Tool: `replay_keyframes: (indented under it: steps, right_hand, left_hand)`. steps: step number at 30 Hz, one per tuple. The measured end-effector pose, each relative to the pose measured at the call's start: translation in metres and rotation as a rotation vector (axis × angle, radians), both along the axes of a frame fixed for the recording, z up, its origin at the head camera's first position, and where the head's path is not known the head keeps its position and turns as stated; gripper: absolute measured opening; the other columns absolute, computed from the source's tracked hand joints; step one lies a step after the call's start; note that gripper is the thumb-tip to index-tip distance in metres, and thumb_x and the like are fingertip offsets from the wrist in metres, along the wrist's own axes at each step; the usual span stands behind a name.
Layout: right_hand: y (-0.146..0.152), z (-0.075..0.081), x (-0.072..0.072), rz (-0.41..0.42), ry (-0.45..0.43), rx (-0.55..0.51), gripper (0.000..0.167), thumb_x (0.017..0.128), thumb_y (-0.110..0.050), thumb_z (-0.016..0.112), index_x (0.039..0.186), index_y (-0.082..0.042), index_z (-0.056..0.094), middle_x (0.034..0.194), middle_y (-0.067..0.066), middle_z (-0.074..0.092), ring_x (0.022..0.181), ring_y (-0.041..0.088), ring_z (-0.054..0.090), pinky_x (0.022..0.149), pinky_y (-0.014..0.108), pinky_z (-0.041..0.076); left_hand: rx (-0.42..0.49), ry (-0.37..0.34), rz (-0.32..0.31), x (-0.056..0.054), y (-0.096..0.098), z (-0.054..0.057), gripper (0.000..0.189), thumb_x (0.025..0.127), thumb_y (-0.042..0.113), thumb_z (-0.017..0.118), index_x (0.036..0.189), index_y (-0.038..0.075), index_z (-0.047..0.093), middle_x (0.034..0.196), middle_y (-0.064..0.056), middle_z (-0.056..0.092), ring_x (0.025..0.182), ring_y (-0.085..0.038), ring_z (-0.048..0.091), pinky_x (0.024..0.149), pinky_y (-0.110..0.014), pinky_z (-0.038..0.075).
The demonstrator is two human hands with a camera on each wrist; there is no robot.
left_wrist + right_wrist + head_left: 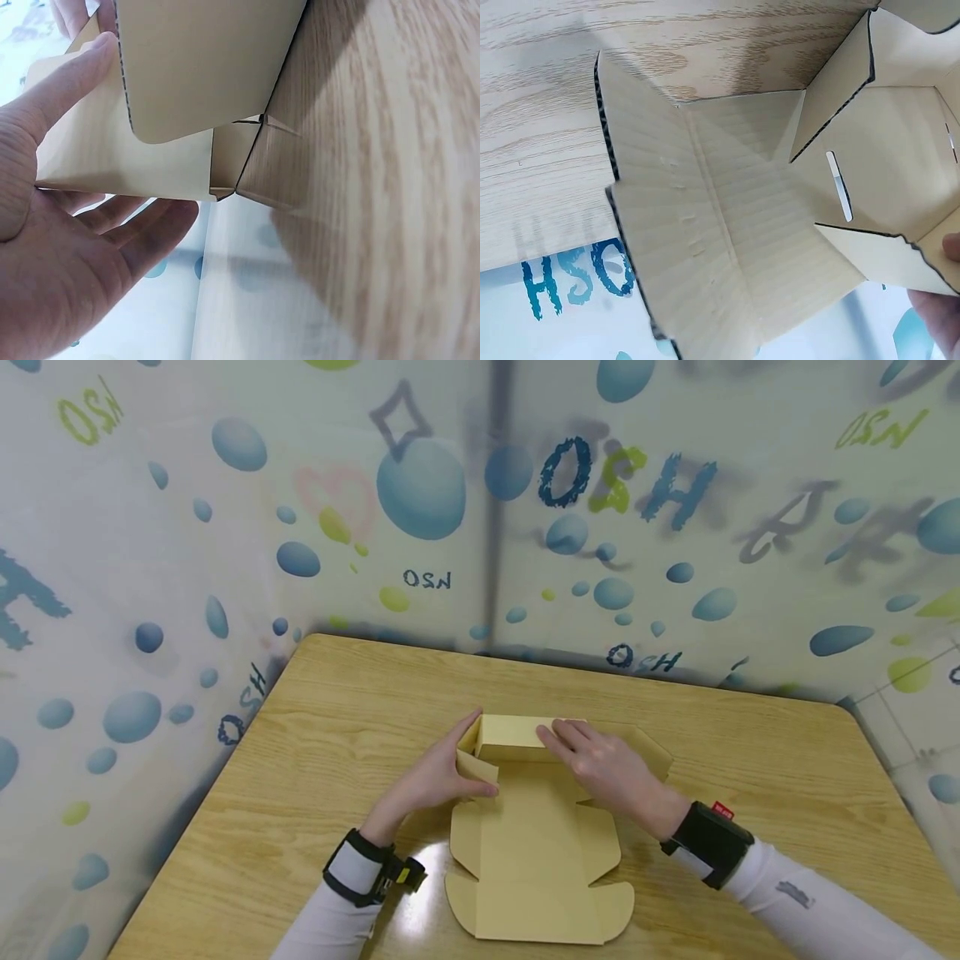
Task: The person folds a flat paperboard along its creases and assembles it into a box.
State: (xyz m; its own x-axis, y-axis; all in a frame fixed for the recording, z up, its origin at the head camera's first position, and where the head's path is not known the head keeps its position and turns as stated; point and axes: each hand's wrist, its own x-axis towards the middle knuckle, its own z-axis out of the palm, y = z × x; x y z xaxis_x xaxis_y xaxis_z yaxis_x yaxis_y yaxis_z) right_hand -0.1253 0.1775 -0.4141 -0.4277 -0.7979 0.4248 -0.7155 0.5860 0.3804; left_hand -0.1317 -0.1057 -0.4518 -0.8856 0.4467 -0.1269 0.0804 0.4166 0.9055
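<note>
1. We have a cardboard box (528,852) lying part-folded on the counter (757,768); its lid end, with the side flaps spread, lies flat toward us.
2. We judge the step in hand to be raising the walls: at the box's far end the far wall (517,739) stands up, and on the box's left the left wall (476,767) is lifted too.
3. Our left hand (435,774) is at the box's left side, thumb and fingers parted only by the card they grip.
4. Our right hand (611,768) is at the box's far end, its fingers bent and holding the far wall's edge.
5. On the box's right, the right wall (651,753) splays outward, beside a slot (839,186) in the box floor.
6. We think the next move calls for steadying the far corner while the side walls fold inward; released early, the card could spring back.
</note>
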Motion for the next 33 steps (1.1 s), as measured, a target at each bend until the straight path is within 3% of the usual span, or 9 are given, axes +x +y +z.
replay_keyframes:
  steps: [9, 19, 33]
  right_hand:
    - [-0.001, 0.000, 0.001, -0.009, -0.007, -0.013, 0.059, 0.071, 0.002, 0.091, 0.127, -0.002, 0.073, 0.112, 0.015, 0.073, 0.099, 0.025, 0.073, 0.072, 0.030, 0.065]
    - [-0.001, -0.001, 0.003, -0.028, -0.042, 0.007, 0.059, 0.073, 0.003, 0.090, 0.129, -0.001, 0.072, 0.115, 0.015, 0.072, 0.102, 0.026, 0.072, 0.076, 0.030, 0.065]
    - [-0.004, -0.001, 0.005, -0.032, -0.031, 0.012, 0.059, 0.073, 0.001, 0.090, 0.129, -0.001, 0.071, 0.113, 0.015, 0.071, 0.101, 0.026, 0.072, 0.072, 0.029, 0.065]
  left_hand:
    - [-0.035, 0.000, 0.033, 0.002, 0.004, 0.000, 0.116, 0.081, 0.025, 0.093, 0.170, 0.019, 0.018, 0.174, -0.016, 0.029, 0.155, -0.038, 0.040, 0.125, -0.057, 0.039]
    - [-0.112, 0.051, 0.119, 0.004, 0.016, 0.000, 0.109, 0.084, 0.032, 0.091, 0.167, 0.004, 0.025, 0.167, -0.021, 0.041, 0.150, -0.041, 0.047, 0.123, -0.057, 0.043]
    - [-0.094, 0.083, 0.182, 0.007, 0.023, 0.001, 0.102, 0.083, 0.029, 0.091, 0.164, 0.004, 0.033, 0.162, -0.020, 0.050, 0.148, -0.039, 0.051, 0.121, -0.055, 0.046]
